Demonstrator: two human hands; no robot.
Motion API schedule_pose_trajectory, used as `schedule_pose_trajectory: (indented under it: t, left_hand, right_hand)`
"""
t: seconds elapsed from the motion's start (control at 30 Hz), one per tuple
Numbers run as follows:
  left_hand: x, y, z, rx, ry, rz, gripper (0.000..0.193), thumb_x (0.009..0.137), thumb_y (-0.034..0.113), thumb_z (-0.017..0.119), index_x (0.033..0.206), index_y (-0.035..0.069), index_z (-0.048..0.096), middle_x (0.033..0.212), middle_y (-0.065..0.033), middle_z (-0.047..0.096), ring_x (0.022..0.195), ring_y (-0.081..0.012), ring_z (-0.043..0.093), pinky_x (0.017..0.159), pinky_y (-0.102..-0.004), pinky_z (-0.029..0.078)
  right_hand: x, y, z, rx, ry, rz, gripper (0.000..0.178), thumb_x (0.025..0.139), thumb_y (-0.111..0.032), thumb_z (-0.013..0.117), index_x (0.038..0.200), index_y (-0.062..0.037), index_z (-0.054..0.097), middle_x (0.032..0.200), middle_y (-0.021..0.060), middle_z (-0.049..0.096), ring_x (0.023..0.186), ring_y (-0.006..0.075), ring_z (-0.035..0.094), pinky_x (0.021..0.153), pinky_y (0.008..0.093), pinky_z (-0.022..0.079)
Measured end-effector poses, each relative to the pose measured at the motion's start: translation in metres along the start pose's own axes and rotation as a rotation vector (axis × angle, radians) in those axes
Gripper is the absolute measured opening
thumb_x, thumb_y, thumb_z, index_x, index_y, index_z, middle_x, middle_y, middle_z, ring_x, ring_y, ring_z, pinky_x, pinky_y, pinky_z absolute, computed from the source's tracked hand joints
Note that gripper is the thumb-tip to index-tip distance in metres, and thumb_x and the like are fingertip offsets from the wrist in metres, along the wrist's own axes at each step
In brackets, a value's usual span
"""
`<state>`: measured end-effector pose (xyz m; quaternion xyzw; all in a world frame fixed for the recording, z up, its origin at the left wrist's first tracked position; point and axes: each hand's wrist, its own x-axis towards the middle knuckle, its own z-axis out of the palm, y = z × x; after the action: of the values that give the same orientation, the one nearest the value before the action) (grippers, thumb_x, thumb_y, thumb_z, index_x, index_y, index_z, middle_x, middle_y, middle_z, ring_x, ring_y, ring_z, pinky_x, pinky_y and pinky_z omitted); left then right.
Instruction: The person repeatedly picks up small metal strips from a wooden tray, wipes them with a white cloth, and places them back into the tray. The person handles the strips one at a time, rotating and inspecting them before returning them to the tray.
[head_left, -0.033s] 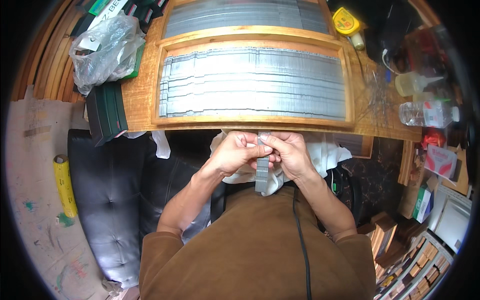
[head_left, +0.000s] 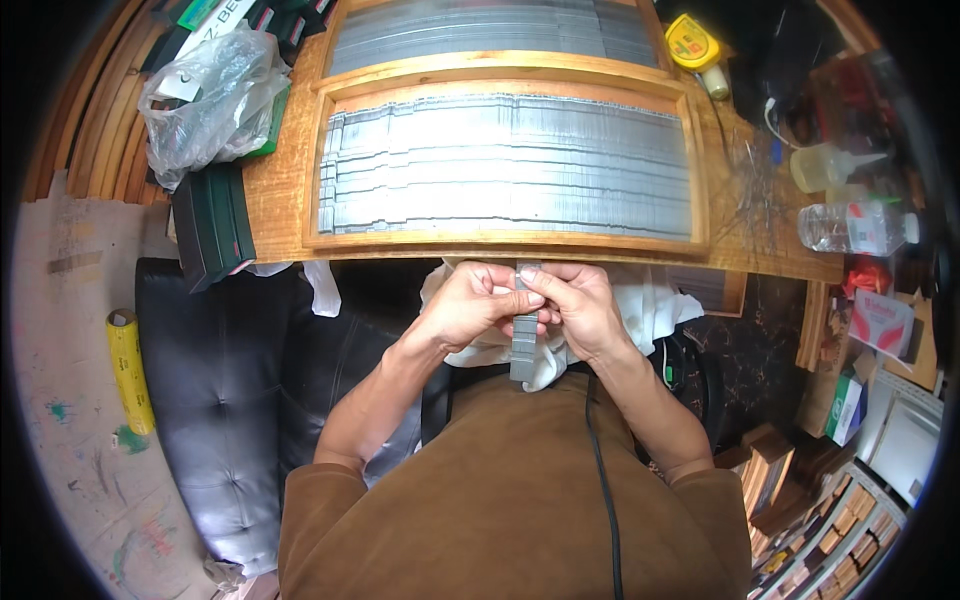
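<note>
While the person faces the table, the left hand and right hand are joined on a grey strip, each grip pinching it between thumb and fingers. The strip lies just beyond the table's near edge, its free length pointing to six o'clock. At twelve o'clock from the hands, a wooden tray contains tightly packed grey pieces. A plastic bag sits at ten o'clock; a yellow roll is at nine.
</note>
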<state>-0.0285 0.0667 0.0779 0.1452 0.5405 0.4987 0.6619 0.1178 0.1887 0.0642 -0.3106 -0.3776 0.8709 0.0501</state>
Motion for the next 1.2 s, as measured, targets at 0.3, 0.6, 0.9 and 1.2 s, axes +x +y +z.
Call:
schedule_pose_trajectory:
  t: [0.3, 0.6, 0.9, 1.2]
  left_hand:
    - [-0.036, -0.025, 0.018, 0.372, 0.149, 0.428, 0.014, 0.099, 0.005, 0.07, 0.108, -0.005, 0.075, 0.091, -0.0053, 0.077, 0.083, -0.0071, 0.068, 0.072, -0.0245, 0.056]
    - [-0.036, -0.014, 0.032, 0.423, 0.314, 0.667, 0.009, 0.095, 0.003, 0.075, 0.1, -0.005, 0.076, 0.072, -0.0026, 0.072, 0.068, -0.0034, 0.061, 0.059, -0.0221, 0.049]
    - [-0.036, -0.016, 0.03, 0.412, 0.271, 0.739, 0.008, 0.096, 0.0, 0.071, 0.1, -0.005, 0.075, 0.079, -0.0088, 0.075, 0.068, -0.0082, 0.065, 0.061, -0.0251, 0.052]
    - [-0.038, -0.027, 0.025, 0.446, 0.281, 0.656, 0.01, 0.095, 0.002, 0.07, 0.101, -0.003, 0.075, 0.075, -0.0085, 0.073, 0.066, -0.0082, 0.065, 0.058, -0.0264, 0.05]
  right_hand:
    - [-0.027, -0.018, 0.019, -0.567, -0.052, -0.533, 0.009, 0.087, 0.002, 0.077, 0.096, 0.0017, 0.078, 0.085, 0.0046, 0.066, 0.068, 0.0084, 0.058, 0.06, 0.0243, 0.047]
    - [-0.028, -0.041, 0.027, -0.668, -0.103, -0.637, 0.016, 0.083, -0.004, 0.084, 0.098, -0.0009, 0.08, 0.081, 0.0048, 0.065, 0.068, 0.0115, 0.061, 0.059, 0.0267, 0.049]
    - [-0.031, -0.039, 0.033, -0.637, -0.114, -0.665, 0.015, 0.084, 0.001, 0.082, 0.099, -0.0009, 0.081, 0.081, 0.0044, 0.064, 0.069, 0.01, 0.058, 0.058, 0.0255, 0.046]
    - [-0.028, -0.023, 0.021, -0.693, -0.115, -0.643, 0.017, 0.083, 0.003, 0.081, 0.099, -0.0016, 0.081, 0.081, 0.0027, 0.064, 0.069, 0.009, 0.057, 0.058, 0.0248, 0.045]
